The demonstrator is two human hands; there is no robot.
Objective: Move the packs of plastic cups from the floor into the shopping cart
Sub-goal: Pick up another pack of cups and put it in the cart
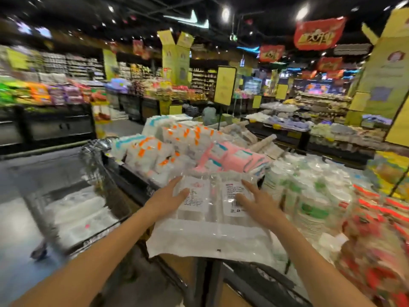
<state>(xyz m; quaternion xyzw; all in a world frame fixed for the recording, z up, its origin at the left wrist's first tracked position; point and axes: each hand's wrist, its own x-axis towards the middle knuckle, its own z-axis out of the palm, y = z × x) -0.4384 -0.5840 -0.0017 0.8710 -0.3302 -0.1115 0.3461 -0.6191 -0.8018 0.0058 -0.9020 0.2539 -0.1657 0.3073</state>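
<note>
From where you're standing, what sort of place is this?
Most likely a supermarket. A wire shopping cart stands at the left, orange-labelled packs of wrapped goods lie in heaps straight ahead, and red banners hang from the ceiling above long stocked shelves.

1 head-worn wide-angle view looks forward and slightly down, close over the display table (pixel 130 185); shopping cart (pixel 97 151) left of it.

Not much to go on here, only the person's two arms show. Left forearm (pixel 99 258) and right forearm (pixel 309 251) are bare for their whole visible length. Left hand (pixel 169 196) and right hand (pixel 256 201) are bare too. Motion blur hides finer detail.
</note>
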